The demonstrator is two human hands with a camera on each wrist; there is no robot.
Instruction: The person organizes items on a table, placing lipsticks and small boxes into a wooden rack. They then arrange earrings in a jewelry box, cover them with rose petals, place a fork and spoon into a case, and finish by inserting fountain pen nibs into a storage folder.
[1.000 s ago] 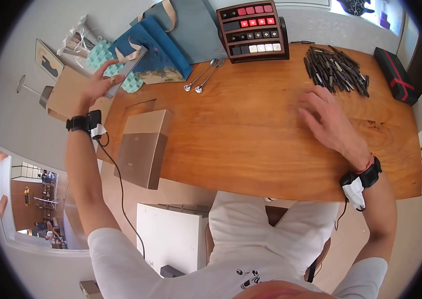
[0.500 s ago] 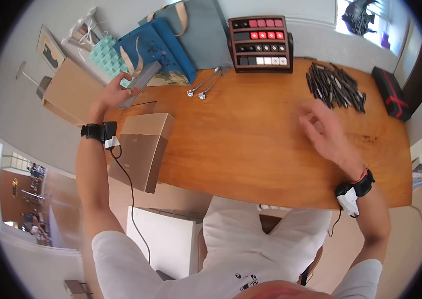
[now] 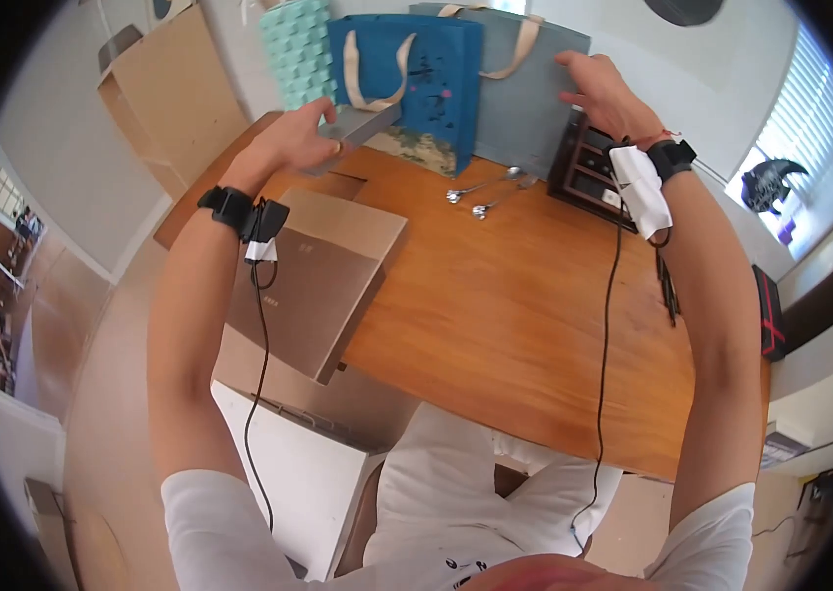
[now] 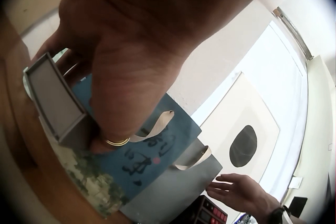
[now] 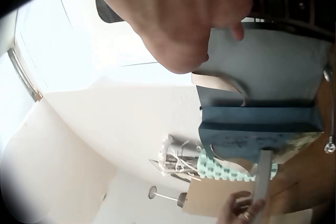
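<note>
In the head view my left hand point(image 3: 298, 140) grips a small grey box point(image 3: 362, 126) at the table's far left, in front of a blue paper bag point(image 3: 446, 89). The left wrist view shows the recessed face of this box point(image 4: 55, 98), thumb and fingers on its sides. My right hand point(image 3: 608, 94) is raised beside the upper right edge of a larger grey paper bag point(image 3: 530, 113), above a dark wooden rack point(image 3: 589, 163). Its fingers are extended and hold nothing. The forearm and wrist hide part of the rack.
A brown box point(image 3: 313, 281) lies at the table's left front edge. Two metal spoon-like utensils point(image 3: 485, 187) lie before the bags. A mint-green textured bag point(image 3: 298, 54) stands at the back left. Dark pens point(image 3: 668, 291) and a black box with red ribbon point(image 3: 771, 315) are at the right.
My right hand has moved from over the right of the table, near the pens, up and left to the grey bag and rack. My left hand keeps hold of the grey box. The head view has turned.
</note>
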